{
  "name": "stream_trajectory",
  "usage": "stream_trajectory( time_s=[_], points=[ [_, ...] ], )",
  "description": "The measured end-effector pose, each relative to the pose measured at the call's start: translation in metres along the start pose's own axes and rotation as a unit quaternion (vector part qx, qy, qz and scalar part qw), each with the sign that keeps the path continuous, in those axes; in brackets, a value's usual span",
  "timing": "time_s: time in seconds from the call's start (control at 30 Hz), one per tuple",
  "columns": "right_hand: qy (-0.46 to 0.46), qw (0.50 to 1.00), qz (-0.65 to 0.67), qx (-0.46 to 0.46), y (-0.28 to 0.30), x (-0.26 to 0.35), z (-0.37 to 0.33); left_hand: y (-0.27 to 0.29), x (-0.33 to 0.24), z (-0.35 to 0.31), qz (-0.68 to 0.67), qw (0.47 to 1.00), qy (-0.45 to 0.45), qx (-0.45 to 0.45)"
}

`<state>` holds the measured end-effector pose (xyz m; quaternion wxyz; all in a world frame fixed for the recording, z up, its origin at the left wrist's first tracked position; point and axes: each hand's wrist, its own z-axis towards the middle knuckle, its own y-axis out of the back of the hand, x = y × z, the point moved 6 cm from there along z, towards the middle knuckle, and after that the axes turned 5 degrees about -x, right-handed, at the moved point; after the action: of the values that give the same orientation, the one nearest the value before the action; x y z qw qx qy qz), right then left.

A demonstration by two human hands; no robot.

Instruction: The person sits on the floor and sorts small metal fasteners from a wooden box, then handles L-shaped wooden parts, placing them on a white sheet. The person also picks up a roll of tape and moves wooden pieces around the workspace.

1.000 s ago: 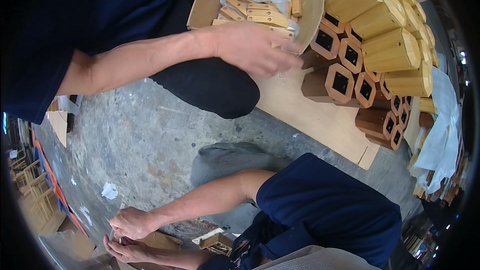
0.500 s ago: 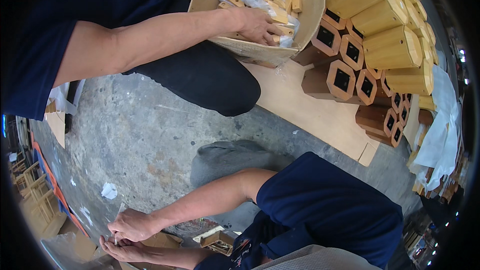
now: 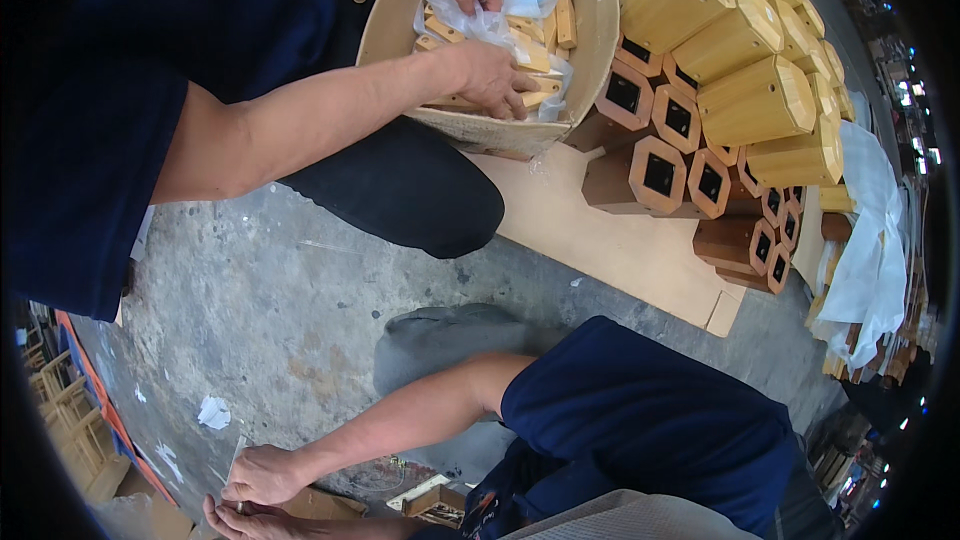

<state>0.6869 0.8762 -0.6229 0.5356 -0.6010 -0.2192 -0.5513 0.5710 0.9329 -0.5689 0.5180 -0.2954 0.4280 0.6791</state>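
Observation:
At the lower left my right hand [image 3: 265,475] is closed around a thin pale strip [image 3: 238,452], whose upper end sticks out above the fist. Just beneath it, close to the lower edge, my left hand [image 3: 258,523] has its fingers curled. Something small shows between its fingertips, too small to name. A small open wooden box [image 3: 438,506] and a brown cardboard piece [image 3: 325,505] lie beside my forearms. Across from me, a co-worker's two hands [image 3: 490,80] reach into a large cardboard carton [image 3: 480,130] among light wooden blocks [image 3: 535,55] and clear plastic bags.
Dark brown octagonal wooden pieces [image 3: 657,175] with black openings and stacked yellow ones [image 3: 757,100] stand right of the carton, on a cardboard sheet [image 3: 600,240]. The co-worker's black-trousered knee [image 3: 450,205] juts over the concrete floor. White scraps [image 3: 213,413] lie near my hands.
My view has shifted, so the floor and carton sit lower and the carton further left. My hands keep their grip. The co-worker's sleeve has come lower; both their hands stay in the carton.

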Motion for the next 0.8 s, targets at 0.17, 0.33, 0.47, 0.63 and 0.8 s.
stream_trajectory(
  time_s=[0.17,0.33,0.47,0.63,0.8],
  points=[
    [0.079,0.994,0.017,-0.068,0.009,0.023,-0.01,-0.006,0.002,-0.001,-0.021,1.0,-0.012,-0.007],
    [0.062,0.992,0.09,-0.069,0.004,0.011,-0.005,0.006,0.016,0.004,-0.039,0.998,0.041,-0.019],
    [-0.027,0.996,0.061,-0.06,-0.003,0.005,0.001,0.008,-0.004,0.0,-0.014,0.999,0.03,-0.039],
    [0.086,0.987,0.111,-0.08,-0.016,0.016,-0.015,0.021,0.002,-0.007,-0.04,0.993,0.068,-0.083],
    [0.051,0.997,0.049,-0.003,-0.039,0.009,-0.024,0.064,0.0,-0.022,0.008,0.994,0.059,-0.096]
  ],
)
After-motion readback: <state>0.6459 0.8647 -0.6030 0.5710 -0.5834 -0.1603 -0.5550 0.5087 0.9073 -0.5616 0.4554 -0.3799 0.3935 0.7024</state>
